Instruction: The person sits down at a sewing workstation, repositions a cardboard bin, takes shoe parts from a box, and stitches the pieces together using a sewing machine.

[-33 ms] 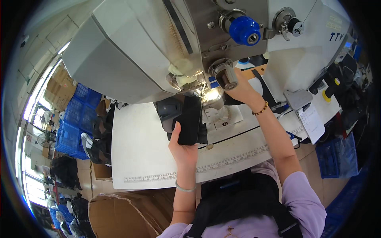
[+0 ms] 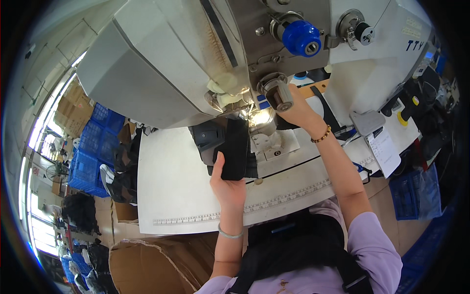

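Left hand (image 2: 228, 192) gripping black piece (image 2: 236, 152), thumb on top. Right hand (image 2: 301, 113) at its 1–2 o'clock, fingertips behind metal cylinder (image 2: 280, 95); can't tell grip.

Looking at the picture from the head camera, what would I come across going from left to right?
Stacked blue crates → left hand holding a black piece → right hand → small black spool-like part near the top → blue basket.
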Demonstrator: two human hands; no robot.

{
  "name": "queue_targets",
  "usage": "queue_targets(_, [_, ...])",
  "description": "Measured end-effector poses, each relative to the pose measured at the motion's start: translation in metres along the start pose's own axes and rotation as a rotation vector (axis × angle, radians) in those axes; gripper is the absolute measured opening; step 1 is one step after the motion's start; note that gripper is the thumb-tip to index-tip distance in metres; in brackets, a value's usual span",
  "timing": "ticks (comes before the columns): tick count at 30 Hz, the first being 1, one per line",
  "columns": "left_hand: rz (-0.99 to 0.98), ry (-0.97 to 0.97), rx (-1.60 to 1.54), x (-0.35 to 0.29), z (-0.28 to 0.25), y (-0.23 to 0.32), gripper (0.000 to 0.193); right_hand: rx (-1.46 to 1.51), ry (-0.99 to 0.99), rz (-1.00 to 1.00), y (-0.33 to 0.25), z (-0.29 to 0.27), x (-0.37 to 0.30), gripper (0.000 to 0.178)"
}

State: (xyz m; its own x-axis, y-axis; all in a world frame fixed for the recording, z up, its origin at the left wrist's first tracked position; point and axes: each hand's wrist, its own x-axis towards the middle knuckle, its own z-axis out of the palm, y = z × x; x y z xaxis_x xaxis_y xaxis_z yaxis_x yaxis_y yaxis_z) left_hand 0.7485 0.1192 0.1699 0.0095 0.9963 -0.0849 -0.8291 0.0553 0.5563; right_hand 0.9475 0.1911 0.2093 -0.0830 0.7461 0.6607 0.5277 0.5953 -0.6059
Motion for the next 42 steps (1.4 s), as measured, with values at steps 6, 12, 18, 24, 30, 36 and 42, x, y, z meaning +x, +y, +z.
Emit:
queue_targets(6, [0.054,-0.036,-0.047,-0.011,0.001,-0.01,0.026,-0.007,-0.009,0.001,-0.005,0.001,0.002,0.017])
queue_targets(12, [0.053,-0.047,-0.045,-0.012,0.002,-0.015,0.027,0.006,0.122,-0.061,0.005,0.008,-0.005,0.014])
queue_targets(18, [-0.006,-0.06,0.008,0.017,-0.007,0.003,0.031,-0.205,0.168,-0.216,0.006,0.009,-0.018,0.017])
queue_targets(24, [-0.064,-0.051,-0.028,0.029,-0.019,0.004,0.031,-0.254,0.234,-0.338,-0.002,0.009,-0.027,0.02])
queue_targets(30, [-0.002,0.006,-0.057,0.001,-0.007,-0.017,0.031,-0.151,0.255,-0.304,0.003,0.014,-0.022,0.02])
queue_targets(36, [0.05,0.01,-0.121,-0.022,-0.003,-0.041,0.033,-0.072,0.219,-0.215,-0.003,0.009,-0.022,0.018])
queue_targets(42, [-0.16,-0.061,0.629,-0.046,-0.011,-0.01,0.03,-0.066,0.23,-0.243,-0.001,0.012,-0.021,0.016])
